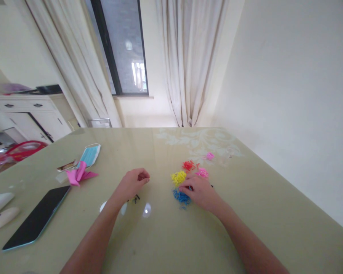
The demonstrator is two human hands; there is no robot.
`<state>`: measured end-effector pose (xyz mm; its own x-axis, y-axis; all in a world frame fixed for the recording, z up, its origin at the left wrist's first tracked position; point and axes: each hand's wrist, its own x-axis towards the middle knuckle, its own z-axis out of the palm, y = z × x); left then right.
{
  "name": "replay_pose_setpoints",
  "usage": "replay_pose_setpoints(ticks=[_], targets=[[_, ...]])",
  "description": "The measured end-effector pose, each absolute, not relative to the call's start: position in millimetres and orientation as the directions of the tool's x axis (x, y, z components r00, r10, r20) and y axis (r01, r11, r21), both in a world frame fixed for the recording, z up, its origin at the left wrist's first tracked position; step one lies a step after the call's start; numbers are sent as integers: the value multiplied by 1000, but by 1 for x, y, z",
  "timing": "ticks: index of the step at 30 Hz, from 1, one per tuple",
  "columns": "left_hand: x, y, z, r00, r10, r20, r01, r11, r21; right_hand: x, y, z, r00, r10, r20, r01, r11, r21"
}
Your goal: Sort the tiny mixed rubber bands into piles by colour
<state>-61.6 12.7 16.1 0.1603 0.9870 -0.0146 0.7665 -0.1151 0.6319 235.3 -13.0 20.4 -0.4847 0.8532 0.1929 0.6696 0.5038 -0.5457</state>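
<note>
A glossy table [162,243] bearing blue bits [181,196] faces a curtained window [124,45].

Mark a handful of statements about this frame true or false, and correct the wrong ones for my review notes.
1. The right hand is nearer the blue pile than the left hand is. True.
2. The left hand rests on the yellow pile. False: it is apart from it, off to the left.
3. The red pile lies farther from the person than the blue one. True.
4. The dark-screened device lies right of both hands. False: it lies left of them.
5. The blue face mask lies beside the pink folded paper. True.
</note>
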Motion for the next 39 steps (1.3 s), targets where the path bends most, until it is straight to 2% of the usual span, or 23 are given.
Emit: replay_pose_setpoints(ticks=[3, 6, 11, 15, 19, 25, 35, 39], targets=[[-62, 15, 15, 148, 988, -35, 675, -75, 734, 235, -13, 18, -477, 851, 219, 667, 512, -541], [-63, 17, 12, 119, 991, -58, 680, -39, 732, 234, -14, 18, -464, 852, 244, 652, 515, -557], [-61, 16, 14, 125, 992, -17, 658, -71, 750, 231, -13, 14, -449, 854, 264, 659, 516, -547], [-46, 8, 25, 169, 985, -40, 459, -42, 888, 228, -13, 11, -418, 852, 316, 619, 522, -587], [-22, -6, 30, 257, 965, -40, 207, -15, 978, 222, -16, 10, -338, 880, 333, 512, 469, -720], [0, -18, 27, 325, 946, -6, 74, -19, 997, 216, -20, 11, -317, 883, 345, 387, 453, -803], [8, -21, 26, 271, 961, 61, 33, -73, 997, 215, -18, 8, -301, 888, 349, 280, 432, -857], [8, -21, 23, 303, 948, 100, 35, -116, 993, 215, -19, 9, -269, 899, 346, 262, 414, -872]])
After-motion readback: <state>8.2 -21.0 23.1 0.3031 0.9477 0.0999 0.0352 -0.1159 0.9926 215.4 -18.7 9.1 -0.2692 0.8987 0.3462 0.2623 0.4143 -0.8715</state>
